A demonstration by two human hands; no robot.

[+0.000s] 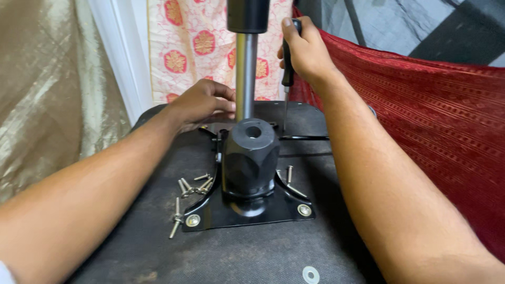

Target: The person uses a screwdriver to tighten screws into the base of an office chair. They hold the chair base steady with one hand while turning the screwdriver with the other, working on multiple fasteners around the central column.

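Screwdriver (288,63) stands clenched in your right hand (305,50), tip below on the plate (247,213), left hand (202,102) bracing open beside; seat it squarely next.

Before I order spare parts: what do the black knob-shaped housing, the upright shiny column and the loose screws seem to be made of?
The black knob-shaped housing looks like moulded plastic: matte, faceted, with soft highlights. The upright shiny column appears to be polished or chromed steel, given its bright streaked reflections. The loose screws look like zinc- or brass-toned plated metal, with a yellowish gleam.
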